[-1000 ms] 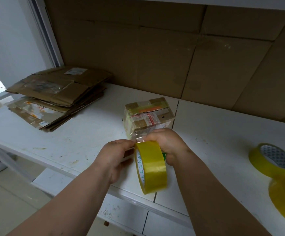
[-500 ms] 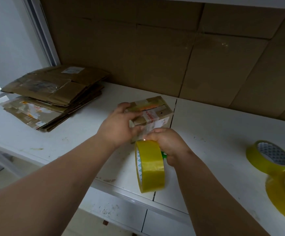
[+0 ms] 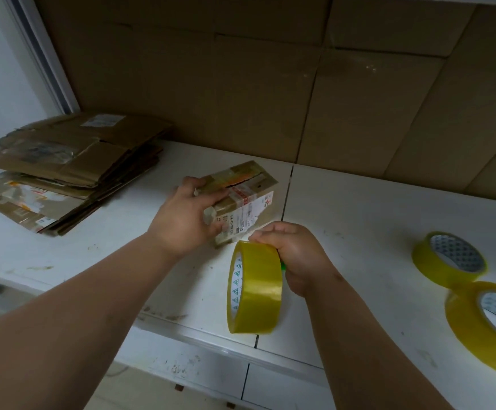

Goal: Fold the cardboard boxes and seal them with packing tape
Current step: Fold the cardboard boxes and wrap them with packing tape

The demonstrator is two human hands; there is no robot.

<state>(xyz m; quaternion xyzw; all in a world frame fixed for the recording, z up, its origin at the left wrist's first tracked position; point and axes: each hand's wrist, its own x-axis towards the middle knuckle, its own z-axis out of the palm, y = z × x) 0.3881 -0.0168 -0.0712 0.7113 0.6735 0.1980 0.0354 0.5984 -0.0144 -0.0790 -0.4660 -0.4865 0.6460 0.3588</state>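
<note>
left hand (image 3: 185, 218) hides box (image 3: 245, 193) corner; right hand (image 3: 297, 255) grips tape roll (image 3: 254, 288)

White scuffed table (image 3: 359, 220) against a cardboard-lined wall (image 3: 270, 84).
</note>
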